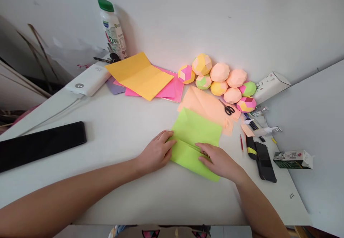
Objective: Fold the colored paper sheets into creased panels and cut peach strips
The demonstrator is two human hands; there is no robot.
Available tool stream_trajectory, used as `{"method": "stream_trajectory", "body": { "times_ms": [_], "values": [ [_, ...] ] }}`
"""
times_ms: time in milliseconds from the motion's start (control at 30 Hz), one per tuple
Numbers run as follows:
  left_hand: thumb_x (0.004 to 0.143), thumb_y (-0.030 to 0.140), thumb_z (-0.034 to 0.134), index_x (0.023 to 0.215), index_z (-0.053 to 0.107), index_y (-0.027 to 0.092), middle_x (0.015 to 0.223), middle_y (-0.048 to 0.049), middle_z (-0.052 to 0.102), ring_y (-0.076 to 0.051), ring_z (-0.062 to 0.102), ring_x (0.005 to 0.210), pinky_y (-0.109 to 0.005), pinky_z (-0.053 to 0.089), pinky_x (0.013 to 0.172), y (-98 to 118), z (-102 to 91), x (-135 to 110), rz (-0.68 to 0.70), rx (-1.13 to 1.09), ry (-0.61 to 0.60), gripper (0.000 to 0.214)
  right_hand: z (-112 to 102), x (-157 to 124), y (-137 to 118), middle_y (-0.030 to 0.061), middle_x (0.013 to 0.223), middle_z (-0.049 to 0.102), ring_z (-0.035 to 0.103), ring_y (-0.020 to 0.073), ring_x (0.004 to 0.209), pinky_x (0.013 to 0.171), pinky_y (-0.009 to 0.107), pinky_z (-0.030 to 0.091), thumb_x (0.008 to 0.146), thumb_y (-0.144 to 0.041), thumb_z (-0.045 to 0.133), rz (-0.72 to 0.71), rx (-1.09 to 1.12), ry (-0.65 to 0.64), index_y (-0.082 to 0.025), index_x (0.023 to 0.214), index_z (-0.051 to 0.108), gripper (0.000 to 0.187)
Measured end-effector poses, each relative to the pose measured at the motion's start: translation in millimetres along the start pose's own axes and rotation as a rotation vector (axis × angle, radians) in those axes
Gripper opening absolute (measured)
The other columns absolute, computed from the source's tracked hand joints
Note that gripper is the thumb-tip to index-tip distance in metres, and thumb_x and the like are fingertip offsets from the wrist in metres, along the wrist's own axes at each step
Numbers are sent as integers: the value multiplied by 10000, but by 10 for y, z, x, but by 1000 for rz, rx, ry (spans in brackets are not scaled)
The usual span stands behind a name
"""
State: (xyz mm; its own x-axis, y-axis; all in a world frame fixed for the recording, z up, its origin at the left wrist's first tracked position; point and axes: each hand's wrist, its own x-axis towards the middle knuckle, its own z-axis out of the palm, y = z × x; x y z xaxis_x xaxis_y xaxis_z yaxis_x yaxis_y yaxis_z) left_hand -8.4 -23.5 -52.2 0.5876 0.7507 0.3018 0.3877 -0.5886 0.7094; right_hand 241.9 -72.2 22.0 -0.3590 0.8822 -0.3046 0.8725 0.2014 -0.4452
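Observation:
A lime-green paper sheet (197,129) lies on the white table (120,130), its near part folded over. My left hand (157,152) rests at the sheet's left edge, fingers stretched flat and pressing the fold. My right hand (219,161) lies flat on the folded near part, fingers pointing left along the crease. Neither hand holds anything.
Peach paper (204,103) with small scissors (228,108) lies behind the green sheet. Several folded paper balls (220,78) sit by the wall. Orange and pink sheets (142,75), a bottle (113,28), a white power bank (88,78), a black bar (40,145), a phone (264,161) and pens surround.

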Motion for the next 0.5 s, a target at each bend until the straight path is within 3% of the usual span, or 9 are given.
{"method": "stream_trajectory", "body": {
  "times_ms": [100, 267, 367, 500],
  "values": [
    [832, 184, 449, 1058, 646, 161, 1291, -163, 501, -329, 467, 1210, -517, 426, 992, 0, 5, 1, -22, 5, 5, 301, 14, 164, -118, 100, 1095, 629, 605, 217, 935, 786, 362, 490, 922, -216, 391, -57, -103, -15, -205, 1343, 441, 424],
    [866, 149, 443, 1143, 632, 186, 1404, -114, 463, -340, 279, 1376, -606, 161, 1124, 140, 86, -120, 20, -171, 70, 337, 162, 336, -123, 75, 907, 601, 597, 182, 745, 669, 336, 500, 924, -145, 329, -108, -146, 66, -178, 1267, 515, 392],
    [868, 234, 511, 1335, 493, 197, 1475, -101, 344, -338, 225, 1392, -573, 103, 1141, 287, 202, -278, 42, -293, -63, 468, 225, 274, -78, 69, 887, 590, 591, 167, 705, 645, 323, 504, 914, -138, 331, -115, -133, 115, -193, 1262, 523, 401],
    [809, 411, 627, 1433, 339, 217, 1514, -86, 168, -346, 122, 1409, -547, 31, 1147, 390, 323, -424, -8, -290, -216, 714, 238, 128, -98, 86, 941, 617, 616, 168, 731, 657, 321, 518, 901, -138, 354, -41, -150, 83, -207, 1311, 483, 435]
  ]
}}
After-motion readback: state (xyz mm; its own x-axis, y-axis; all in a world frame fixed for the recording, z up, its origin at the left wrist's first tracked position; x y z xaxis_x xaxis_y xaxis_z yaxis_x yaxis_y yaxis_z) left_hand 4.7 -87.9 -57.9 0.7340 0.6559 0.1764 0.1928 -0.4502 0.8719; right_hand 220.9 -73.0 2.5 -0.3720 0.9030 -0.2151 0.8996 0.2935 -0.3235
